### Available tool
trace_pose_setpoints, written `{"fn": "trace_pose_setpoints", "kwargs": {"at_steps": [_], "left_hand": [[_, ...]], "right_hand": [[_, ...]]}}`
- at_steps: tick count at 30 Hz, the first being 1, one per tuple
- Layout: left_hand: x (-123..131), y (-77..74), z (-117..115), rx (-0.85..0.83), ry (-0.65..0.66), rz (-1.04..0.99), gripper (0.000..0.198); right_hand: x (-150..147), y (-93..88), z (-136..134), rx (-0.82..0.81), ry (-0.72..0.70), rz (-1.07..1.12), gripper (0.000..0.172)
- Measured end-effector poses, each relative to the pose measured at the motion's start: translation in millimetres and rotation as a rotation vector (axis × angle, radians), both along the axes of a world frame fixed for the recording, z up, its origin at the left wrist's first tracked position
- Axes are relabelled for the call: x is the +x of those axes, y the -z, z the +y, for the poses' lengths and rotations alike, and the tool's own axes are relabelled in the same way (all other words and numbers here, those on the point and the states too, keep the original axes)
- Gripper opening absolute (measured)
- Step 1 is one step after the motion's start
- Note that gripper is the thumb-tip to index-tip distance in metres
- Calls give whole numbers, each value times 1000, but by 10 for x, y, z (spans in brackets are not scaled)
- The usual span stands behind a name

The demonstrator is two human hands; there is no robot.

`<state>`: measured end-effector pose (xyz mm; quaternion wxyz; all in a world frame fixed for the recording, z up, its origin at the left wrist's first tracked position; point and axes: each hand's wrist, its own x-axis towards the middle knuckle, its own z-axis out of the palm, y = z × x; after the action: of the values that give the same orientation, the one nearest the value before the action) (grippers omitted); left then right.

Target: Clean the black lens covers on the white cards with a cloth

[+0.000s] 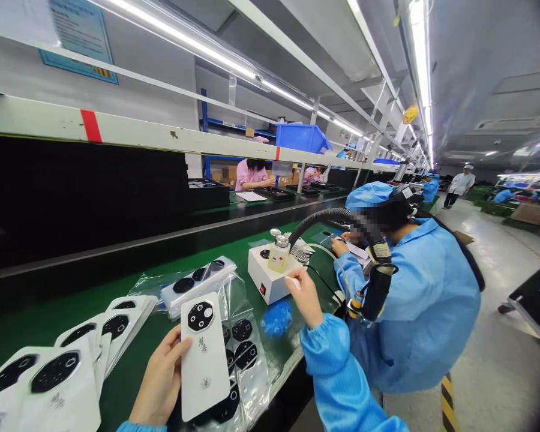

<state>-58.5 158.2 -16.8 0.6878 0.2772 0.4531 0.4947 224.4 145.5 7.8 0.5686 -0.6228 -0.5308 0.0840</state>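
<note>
My left hand (158, 373) is closed on the left edge of a white phone back cover (204, 360), which stands upright with its black camera window at the top and dark lettering below. To the right, my right hand (306, 297) is raised with fingers pinched together; something small and white shows at the fingertips, too small to name. Just beyond that hand sits a white box with a red switch (270, 279), bearing a small pale bottle with a metal top (279, 255). Beneath the held cover lies a clear plastic bag (252, 378) of black camera-window pieces.
Fanned white covers (67, 372) lie at the left on the green bench (162, 336). A bagged stack of covers (198, 282) is behind my left hand. A blue crumpled item (276, 318) sits near the white box. A co-worker in blue (414, 288) and a black hose (324, 216) stand at right.
</note>
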Motion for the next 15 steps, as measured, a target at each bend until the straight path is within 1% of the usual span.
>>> {"fn": "trace_pose_setpoints", "kwargs": {"at_steps": [4,7,9,11,15], "left_hand": [[-9,-1,9,-63,24,-7,49],[-17,12,27,-121,32,-11,54],[-19,25,43,-149,39,-14,56],[-17,35,54,-160,42,-27,57],[-12,38,54,-140,35,-47,47]], "right_hand": [[-86,369,-29,-43,-94,147,25],[-101,541,-14,-55,-155,239,25],[-83,580,4,-49,-183,283,25],[-54,570,24,-39,-202,311,24],[-11,486,64,-25,-209,325,24]]}}
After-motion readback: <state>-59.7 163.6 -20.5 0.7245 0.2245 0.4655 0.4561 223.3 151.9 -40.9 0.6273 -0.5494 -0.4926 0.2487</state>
